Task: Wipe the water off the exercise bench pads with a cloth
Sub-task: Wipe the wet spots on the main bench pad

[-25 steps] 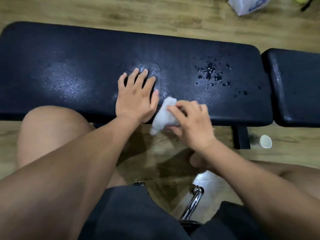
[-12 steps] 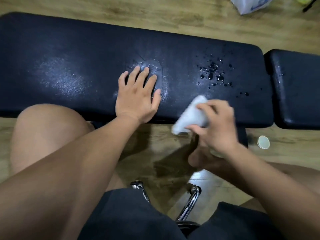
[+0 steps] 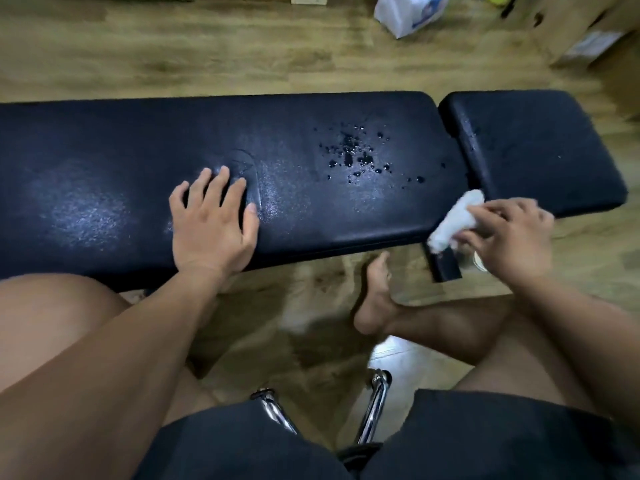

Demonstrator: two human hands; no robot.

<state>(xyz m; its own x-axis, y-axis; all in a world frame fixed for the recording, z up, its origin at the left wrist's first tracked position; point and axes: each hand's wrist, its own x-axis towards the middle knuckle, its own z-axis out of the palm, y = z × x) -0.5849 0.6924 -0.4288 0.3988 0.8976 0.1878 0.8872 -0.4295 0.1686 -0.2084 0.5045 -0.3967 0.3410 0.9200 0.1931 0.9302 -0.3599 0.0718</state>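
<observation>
A long black bench pad [image 3: 104,161] lies across the view, with a shorter black pad [image 3: 540,147] to its right. Water drops [image 3: 356,157] are scattered on the right part of the long pad; a few small ones dot the short pad's left edge. My left hand [image 3: 213,223] lies flat, fingers spread, on the middle of the long pad. My right hand [image 3: 509,237] grips a rolled white cloth [image 3: 453,221] at the near edge, by the gap between the pads, below and right of the drops.
Wooden floor surrounds the bench. A white bag [image 3: 408,12] and a cardboard box [image 3: 588,26] lie beyond it. The bench leg [image 3: 446,266] stands under the cloth. My bare foot [image 3: 375,296], knees and chrome chair tubes [image 3: 374,407] fill the near side.
My right hand has carried the cloth rightward along the bench's near edge, from beside my left hand to the gap between pads. The left hand stays put. The view has tilted up.
</observation>
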